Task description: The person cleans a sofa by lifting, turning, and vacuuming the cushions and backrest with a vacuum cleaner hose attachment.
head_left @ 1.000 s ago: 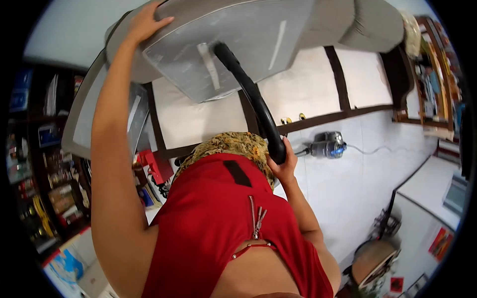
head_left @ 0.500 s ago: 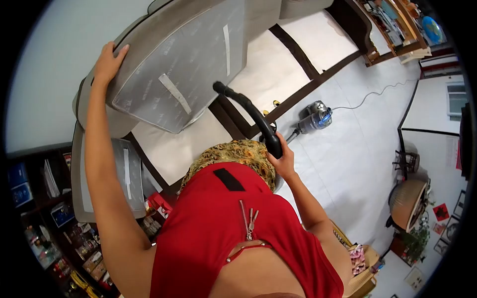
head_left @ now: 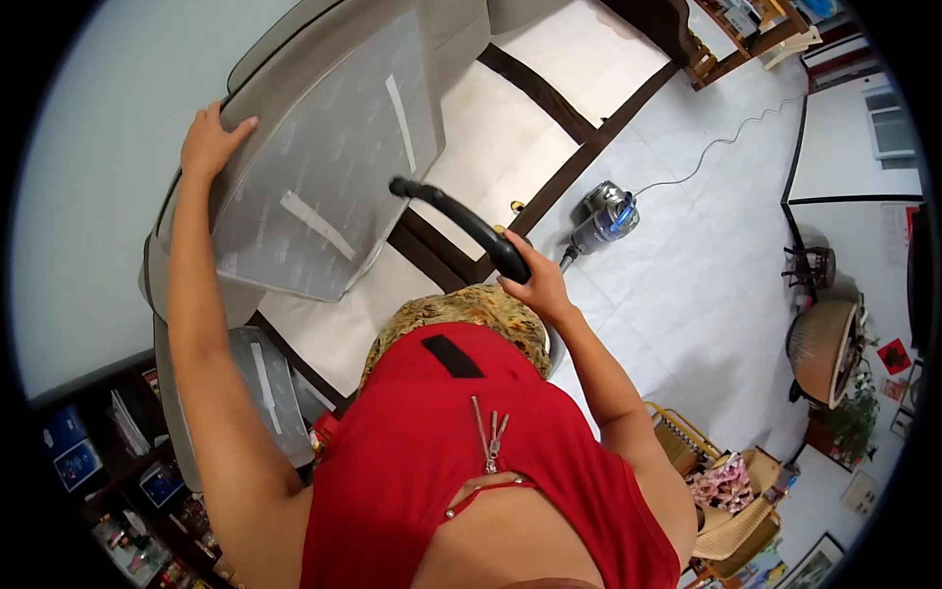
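My left hand (head_left: pixel 208 147) grips the upper edge of a big grey sofa cushion (head_left: pixel 294 167), fingers over the rim and thumb on the near side. Tipped up on its side, the cushion shows a pale printed underside with two white strips. In my right hand (head_left: pixel 538 280) is the black curved handle of a vacuum hose (head_left: pixel 461 221), its tip pointing at the cushion's lower right edge without clearly touching it. Behind that hand, the vacuum cleaner (head_left: pixel 603 226) sits on the floor. Below the cushion lies the sofa's white base (head_left: pixel 481 147) in a dark brown frame.
A second grey cushion (head_left: pixel 270 388) leans at the lower left, near a dark shelf (head_left: pixel 132 442) full of goods. The power cord (head_left: pixel 721 142) trails over the white tiled floor (head_left: pixel 677 265). A wicker chair (head_left: pixel 736 510) with pink cloth stands at the lower right.
My right hand and the hose handle have moved up and left. The view has shifted a little, and the cushion appears further left, still held by my left hand.
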The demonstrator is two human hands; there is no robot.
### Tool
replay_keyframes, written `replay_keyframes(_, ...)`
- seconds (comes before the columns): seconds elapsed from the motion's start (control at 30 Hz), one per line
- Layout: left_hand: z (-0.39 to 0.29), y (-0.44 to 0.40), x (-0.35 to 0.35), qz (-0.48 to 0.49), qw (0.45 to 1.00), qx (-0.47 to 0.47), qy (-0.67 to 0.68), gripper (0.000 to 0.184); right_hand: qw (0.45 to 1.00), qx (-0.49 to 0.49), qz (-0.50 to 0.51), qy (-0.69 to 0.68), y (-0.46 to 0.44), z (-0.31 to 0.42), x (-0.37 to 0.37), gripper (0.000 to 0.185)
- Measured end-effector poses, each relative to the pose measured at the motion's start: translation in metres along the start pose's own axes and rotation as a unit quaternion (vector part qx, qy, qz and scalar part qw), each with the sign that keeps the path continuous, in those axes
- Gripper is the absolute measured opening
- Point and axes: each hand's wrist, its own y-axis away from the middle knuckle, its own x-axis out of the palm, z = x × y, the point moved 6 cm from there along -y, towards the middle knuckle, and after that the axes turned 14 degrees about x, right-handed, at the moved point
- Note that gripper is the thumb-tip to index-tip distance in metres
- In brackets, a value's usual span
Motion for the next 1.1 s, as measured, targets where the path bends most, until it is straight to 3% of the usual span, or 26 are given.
replay_keyframes(0.1,-0.019,-0.023,0.003,0.132,0.991,-0.028,-0.015,0.103,0.997,0.069,0.039,-0.020,-0.009,-0.037,-0.019,0.079)
replay_keyframes(0.17,-0.025,-0.036,0.016,0.140,0.988,-0.005,0.062,0.103,0.996,0.076,0.020,-0.040,-0.014,-0.044,-0.037,0.079)
replay_keyframes(0.23,-0.029,-0.026,0.009,0.097,0.989,0.035,0.108,0.098,0.996,0.070,0.006,-0.060,-0.005,-0.035,-0.052,0.080)
replay_keyframes(0.33,-0.063,-0.038,0.004,0.059,0.990,-0.004,0.128,0.094,0.996,0.033,-0.007,-0.081,-0.028,-0.018,-0.081,0.081)
replay_keyframes(0.37,-0.071,-0.041,0.005,-0.002,0.989,0.004,0.151,0.073,0.995,0.020,0.001,-0.099,-0.035,-0.013,-0.090,0.081)
replay_keyframes(0.47,-0.094,-0.030,-0.010,-0.088,0.977,0.067,0.183,0.049,0.992,-0.069,-0.014,-0.101,-0.045,0.016,-0.114,0.082)
replay_keyframes(0.57,-0.099,-0.030,-0.001,-0.153,0.979,0.102,0.091,0.029,0.992,-0.044,0.032,-0.114,-0.075,0.006,-0.130,0.082)
replay_keyframes(0.77,-0.066,-0.009,0.009,-0.079,0.990,-0.007,0.118,0.014,0.993,-0.012,0.047,-0.110,-0.091,-0.004,-0.154,0.081)
replay_keyframes(0.93,-0.070,0.012,0.001,-0.143,0.983,0.031,0.114,0.013,0.981,-0.077,0.010,-0.177,-0.075,0.024,-0.182,0.088)
replay_keyframes(1.1,-0.071,0.029,0.000,-0.130,0.989,0.030,0.057,0.011,0.973,-0.211,0.000,-0.092,-0.063,0.095,-0.172,0.082)
